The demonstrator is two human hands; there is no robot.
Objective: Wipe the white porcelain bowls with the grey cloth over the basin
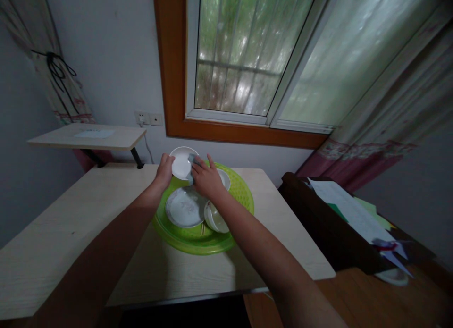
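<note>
My left hand (165, 171) grips the left rim of a white bowl (181, 164), which is tilted toward me above the far side of a round green tray (201, 248). My right hand (208, 178) presses a grey-blue cloth (191, 158) against the bowl's right side, fingers partly spread over it. Below the hands, a patterned white plate (186, 207) lies in the tray. To its right, white bowls (214, 218) sit together, partly hidden by my right forearm. Another white bowl (225, 179) shows behind my right wrist. Thin sticks, perhaps chopsticks (203, 229), lie near the plate.
The tray stands on a pale wooden table (71, 243). A small raised shelf (88, 135) on black legs is at the back left. Behind are a wall socket (142, 117) and a wood-framed window (244, 134). Papers (348, 214) lie on dark furniture at the right.
</note>
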